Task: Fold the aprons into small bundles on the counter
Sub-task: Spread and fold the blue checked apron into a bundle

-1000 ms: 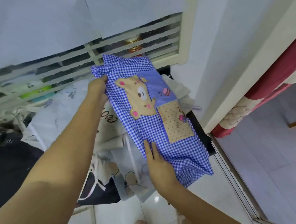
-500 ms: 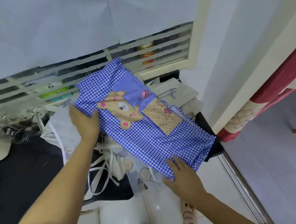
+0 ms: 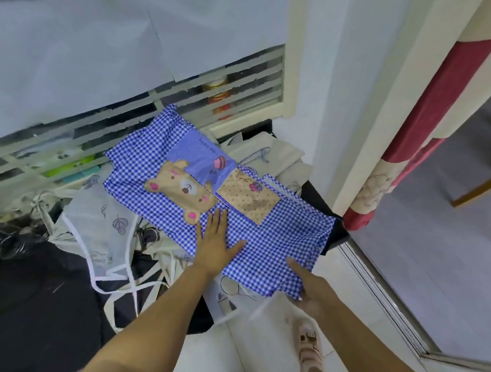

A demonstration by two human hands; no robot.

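Observation:
A blue-and-white checked apron (image 3: 281,232) with a bear patch and a tan pocket lies spread across a heap of other aprons on the dark counter (image 3: 27,301). My left hand (image 3: 215,243) presses flat on the apron just below the bear, fingers straight and spread. My right hand (image 3: 311,289) is at the apron's near right corner, its thumb on top of the cloth and its fingers under the edge, pinching it.
Pale aprons (image 3: 102,228) with white straps lie left of and under the checked one, more beige cloth (image 3: 281,156) behind it. A louvred window (image 3: 186,94) backs the counter. A red-and-cream curtain (image 3: 416,139) hangs right. My slippered foot (image 3: 310,347) stands on white tiles.
My left hand moved from the apron's left edge to its middle and now presses flat. My right hand took hold of the near right corner. The apron lies flatter.

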